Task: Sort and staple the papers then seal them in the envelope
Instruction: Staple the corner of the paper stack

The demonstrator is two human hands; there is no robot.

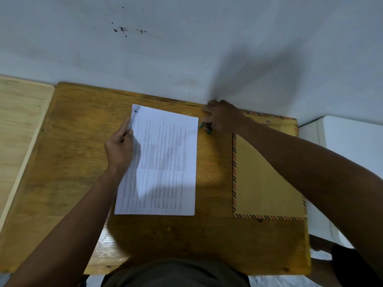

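A stack of printed white papers (165,162) lies in the middle of the wooden desk (68,162). My left hand (120,148) pinches the stack's upper left edge, thumb on top. At the desk's far edge, just right of the papers, my right hand (222,118) closes over a small green stapler (207,127), mostly hidden under the fingers. A brown envelope (259,183) with a red, black and striped border lies flat on the right of the desk, partly under my right forearm.
A pale wooden board (18,131) adjoins the desk on the left. A white wall (186,48) rises right behind the desk's far edge. A white object (342,137) stands to the right of the desk.
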